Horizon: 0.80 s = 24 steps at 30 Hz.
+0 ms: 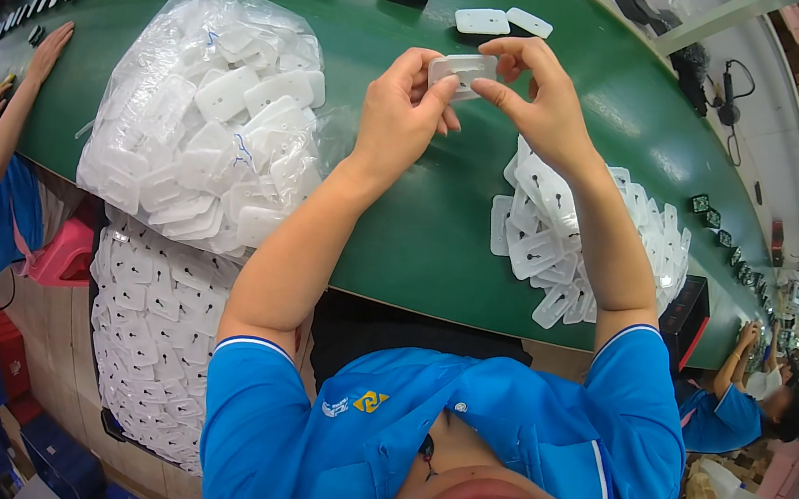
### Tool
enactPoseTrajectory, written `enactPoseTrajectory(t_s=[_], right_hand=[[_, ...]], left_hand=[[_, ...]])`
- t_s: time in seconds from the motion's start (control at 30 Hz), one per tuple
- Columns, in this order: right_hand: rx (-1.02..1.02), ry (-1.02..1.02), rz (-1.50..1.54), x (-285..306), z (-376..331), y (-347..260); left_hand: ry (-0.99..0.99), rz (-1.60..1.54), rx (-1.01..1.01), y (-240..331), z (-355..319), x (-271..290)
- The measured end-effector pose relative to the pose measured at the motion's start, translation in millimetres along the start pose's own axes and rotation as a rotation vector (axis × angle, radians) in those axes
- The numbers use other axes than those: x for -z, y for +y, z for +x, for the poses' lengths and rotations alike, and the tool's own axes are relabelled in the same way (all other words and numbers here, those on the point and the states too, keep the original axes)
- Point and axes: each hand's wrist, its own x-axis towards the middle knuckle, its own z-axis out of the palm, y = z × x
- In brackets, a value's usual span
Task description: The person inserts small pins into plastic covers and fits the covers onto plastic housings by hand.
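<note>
Over a green table point(422, 232), the left hand point(404, 109) pinches a white plastic plate point(459, 63); the right hand point(540, 101) curls at its right edge, though I cannot tell whether it grips. Leftward I see a bulging clear bag point(205, 113).

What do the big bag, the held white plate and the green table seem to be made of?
Bag: probably thin plastic film; wrinkled, shiny, see-through.
White plate: likely moulded plastic, smooth with rounded corners.
Table: perhaps rubber or vinyl covering, from its soft, even shine.
</note>
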Motion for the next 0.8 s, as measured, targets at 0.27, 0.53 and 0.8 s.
enactPoseTrajectory(t_s=[0.27,0.53,0.8], right_hand=[[0.081,-0.100,-0.009,2.6,2.7,8.7],[-0.164,-0.353,0.119,9.5,7.4,6.0],[-0.110,-0.331,0.054,6.0,0.9,1.4]], left_hand=[[-0.090,-0.019,0.012,1.4,-0.1,0.7],[-0.111,0.026,0.061,4.6,-1.5,-0.2],[-0.109,0.090,0.087,2.1,-2.9,-1.5]])
